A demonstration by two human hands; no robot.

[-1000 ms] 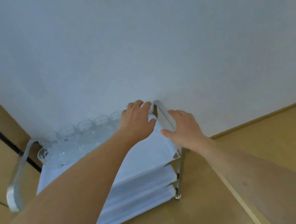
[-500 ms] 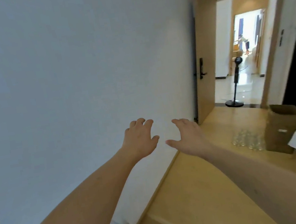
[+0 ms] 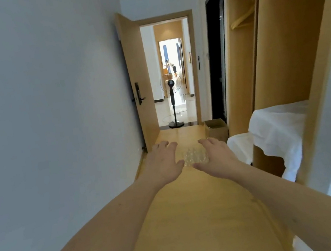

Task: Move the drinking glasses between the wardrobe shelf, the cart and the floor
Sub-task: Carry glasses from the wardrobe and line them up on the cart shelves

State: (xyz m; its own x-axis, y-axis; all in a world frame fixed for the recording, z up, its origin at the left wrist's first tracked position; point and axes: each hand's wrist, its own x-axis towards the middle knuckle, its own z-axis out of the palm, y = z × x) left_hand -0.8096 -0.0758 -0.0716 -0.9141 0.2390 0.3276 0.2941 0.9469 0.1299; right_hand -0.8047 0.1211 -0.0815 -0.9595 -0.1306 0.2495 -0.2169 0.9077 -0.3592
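Our left hand (image 3: 163, 164) and right hand (image 3: 215, 156) are wide and hold nothing, and the glasses (image 3: 194, 156) sit on the floor (image 3: 196, 218) straight ahead, between both hands but farther off.

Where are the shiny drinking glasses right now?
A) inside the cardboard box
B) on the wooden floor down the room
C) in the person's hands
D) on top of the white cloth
B: the drinking glasses stand in a cluster on the wooden floor, seen between the empty, open left hand and right hand.
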